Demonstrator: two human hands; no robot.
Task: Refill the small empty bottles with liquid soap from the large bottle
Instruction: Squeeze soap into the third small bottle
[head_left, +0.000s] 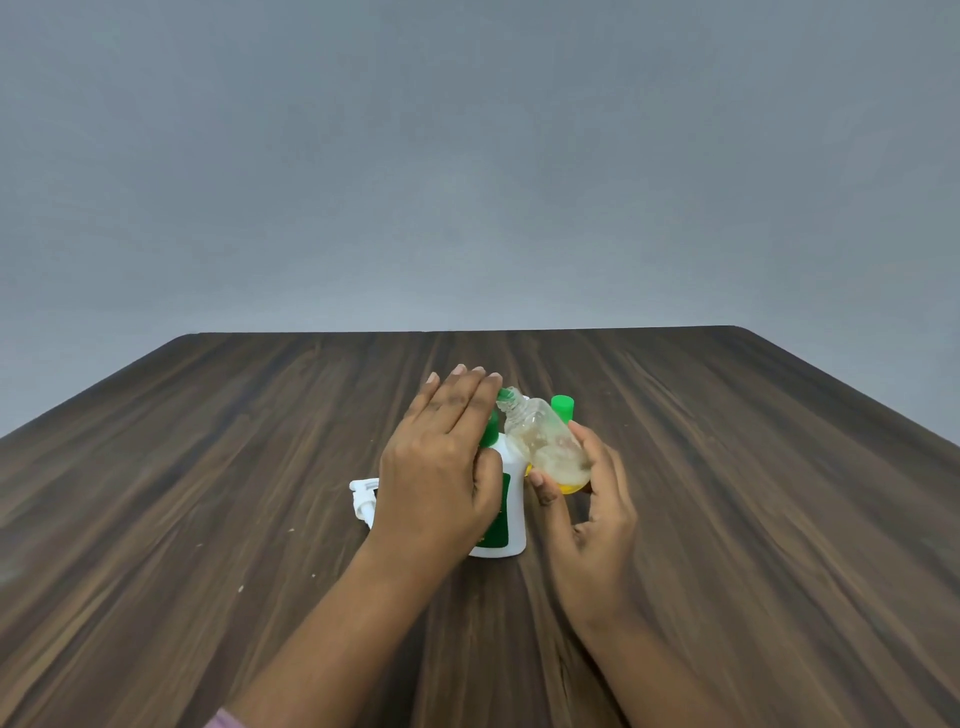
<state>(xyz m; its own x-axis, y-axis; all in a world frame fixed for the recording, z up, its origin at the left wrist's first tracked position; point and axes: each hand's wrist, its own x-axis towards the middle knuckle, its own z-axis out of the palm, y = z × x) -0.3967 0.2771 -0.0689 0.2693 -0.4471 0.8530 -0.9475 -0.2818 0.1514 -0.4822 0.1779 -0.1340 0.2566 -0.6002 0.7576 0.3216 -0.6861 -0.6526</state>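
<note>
While gripping the tilted small bottle (545, 441) mid-frame with the right hand (592, 509) and holding the left hand (441, 457) straight-fingered over the large bottle (511, 514), seemingly readying a pour; next, grasp and tip it.

A dark brown wood-grain desk (727, 467) fills the lower half. Behind it rises a plain grey wall (467, 156), evenly and softly lit.

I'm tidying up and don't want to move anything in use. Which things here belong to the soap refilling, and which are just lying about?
Job: large bottle, part hidden by the left hand; small bottle, in the right hand; green-capped bottle behind; pump, probably the large bottle's.
Lying about: only crumbs on the table.
</note>
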